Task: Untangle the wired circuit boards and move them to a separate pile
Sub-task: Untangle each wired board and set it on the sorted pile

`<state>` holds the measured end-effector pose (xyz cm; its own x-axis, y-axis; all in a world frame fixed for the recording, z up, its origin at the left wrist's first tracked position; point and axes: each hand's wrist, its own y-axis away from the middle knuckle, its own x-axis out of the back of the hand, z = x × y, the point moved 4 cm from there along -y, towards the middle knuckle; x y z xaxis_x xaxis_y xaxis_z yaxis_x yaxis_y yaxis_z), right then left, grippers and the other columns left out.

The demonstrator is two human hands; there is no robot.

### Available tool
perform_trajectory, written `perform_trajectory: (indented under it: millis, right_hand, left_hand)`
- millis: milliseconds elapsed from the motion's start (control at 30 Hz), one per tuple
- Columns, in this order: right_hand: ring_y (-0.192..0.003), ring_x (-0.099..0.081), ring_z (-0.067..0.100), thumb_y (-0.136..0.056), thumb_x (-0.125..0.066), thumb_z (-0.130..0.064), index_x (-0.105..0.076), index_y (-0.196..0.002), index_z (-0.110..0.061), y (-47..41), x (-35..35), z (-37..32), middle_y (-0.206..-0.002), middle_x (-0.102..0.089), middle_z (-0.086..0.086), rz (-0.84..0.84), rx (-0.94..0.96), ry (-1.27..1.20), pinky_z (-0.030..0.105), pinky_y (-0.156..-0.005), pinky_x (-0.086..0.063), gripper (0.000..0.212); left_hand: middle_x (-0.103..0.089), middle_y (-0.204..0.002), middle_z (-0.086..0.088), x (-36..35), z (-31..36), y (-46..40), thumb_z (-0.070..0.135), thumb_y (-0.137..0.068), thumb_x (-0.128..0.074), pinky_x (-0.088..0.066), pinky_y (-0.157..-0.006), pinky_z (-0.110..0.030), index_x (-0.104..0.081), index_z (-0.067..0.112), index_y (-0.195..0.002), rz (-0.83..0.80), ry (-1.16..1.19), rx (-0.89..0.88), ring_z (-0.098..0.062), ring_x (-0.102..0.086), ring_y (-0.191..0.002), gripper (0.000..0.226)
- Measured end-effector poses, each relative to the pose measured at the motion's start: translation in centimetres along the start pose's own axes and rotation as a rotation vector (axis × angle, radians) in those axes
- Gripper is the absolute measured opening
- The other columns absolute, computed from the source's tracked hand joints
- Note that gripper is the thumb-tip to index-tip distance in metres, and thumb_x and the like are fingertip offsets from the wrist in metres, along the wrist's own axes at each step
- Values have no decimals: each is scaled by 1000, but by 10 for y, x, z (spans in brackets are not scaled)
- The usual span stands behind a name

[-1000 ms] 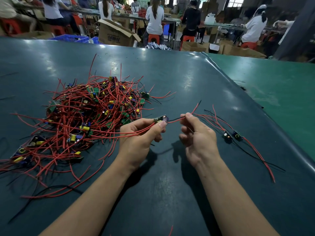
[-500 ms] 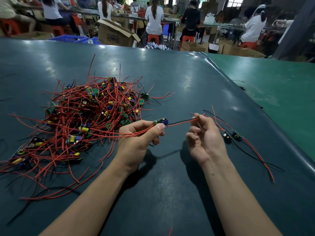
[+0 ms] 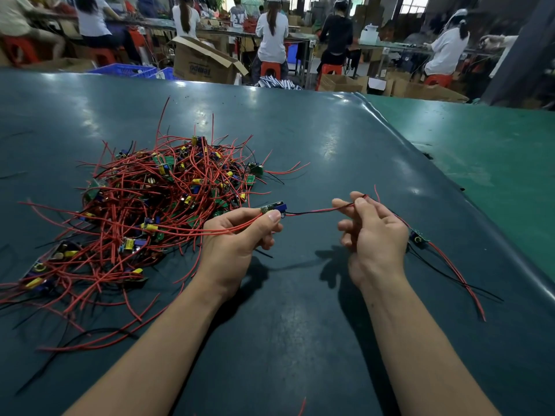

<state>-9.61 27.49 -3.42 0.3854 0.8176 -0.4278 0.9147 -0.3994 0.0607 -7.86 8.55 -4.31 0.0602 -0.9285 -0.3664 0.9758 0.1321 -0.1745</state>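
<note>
Left hand [image 3: 240, 241] grip pinches circuit board [image 3: 272, 208], right hand [image 3: 372, 232] pinching its wires [image 3: 312, 211] stretched sideways.

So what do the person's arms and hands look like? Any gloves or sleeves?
No gloves and no sleeves in view. Both forearms are bare from the bottom edge of the picture to the wrists. The left hand and right hand are bare too, with short nails. No rings, watch or bracelets show.

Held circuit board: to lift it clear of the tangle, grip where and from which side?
Grip the circuit board by its long edges, coming from above, as the left hand pinches it now. It is small and narrow, wires leave both ends. The right hand pinches the black and red leads, drawn almost straight rightward, away from the tangled pile.
</note>
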Motion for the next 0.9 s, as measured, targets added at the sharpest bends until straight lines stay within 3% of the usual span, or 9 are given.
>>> perform_trajectory:
  millis: [167, 433, 733, 833, 900]
  right_hand:
    - [-38, -48, 4, -97, -52, -10, -60, -87, -13, 3, -4, 4, -65, -71, 3, -17, -209, -245, 14, -34, -31, 14]
    - [-34, -49, 9, -98, -50, -11, -57, -86, -12, 0, -1, 3, -63, -72, 4, 74, -47, -74, 14, -35, -34, 14]
    - [-32, -47, 5, -103, -45, -24, -46, -72, -17, 0, 4, 12, -48, -64, 0, 126, -241, -219, 12, -33, -33, 32]
    - [-39, -54, 9, -101, -43, -49, -50, -78, -15, 2, 3, 12, -68, -73, 5, 57, -266, -280, 14, -36, -38, 41]
    - [-53, -66, 14, -91, -38, -67, -55, -99, -10, 6, -5, 13, -92, -75, 9, -95, -306, -277, 17, -39, -44, 60]
  left_hand:
    - [-69, -65, -8, -4, 0, 2, 23, -65, -76, -45, -50, -20, -78, 14, -69, -27, -10, 11, -13, -51, -48, 10]
    - [-69, -65, -7, -6, -1, 3, 22, -67, -75, -46, -51, -22, -76, 11, -68, -53, -25, 13, -13, -50, -48, 11]
    - [-69, -67, -9, -9, -3, 5, 22, -67, -75, -45, -52, -24, -74, 9, -72, -87, -43, 28, -15, -50, -49, 14]
    - [-69, -67, -8, -8, -3, 4, 22, -67, -75, -45, -50, -22, -76, 10, -70, -52, 10, 33, -14, -50, -48, 12]
    - [-69, -67, -9, -5, -5, 1, 22, -66, -75, -43, -49, -19, -76, 10, -69, 10, 63, 50, -13, -50, -46, 13]
